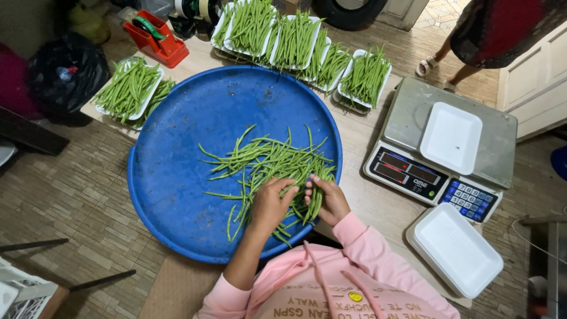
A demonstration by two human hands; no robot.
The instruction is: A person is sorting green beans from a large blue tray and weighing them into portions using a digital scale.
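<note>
A loose heap of green beans (269,162) lies on a big round blue tray (189,142). Both hands are down in the near edge of the heap. My left hand (270,204) is curled around a bunch of beans, and my right hand (328,198) grips other beans right beside it, fingertips almost touching the left hand. Pink sleeves cover both arms.
Several white foam trays filled with beans (295,38) line the table's far edge, two more (127,88) at the left. A digital scale (440,147) carries an empty white tray (450,137); a stack of empty trays (455,248) sits nearer. A red tape dispenser (155,38) is at the back; another person's legs (455,65) stand beyond.
</note>
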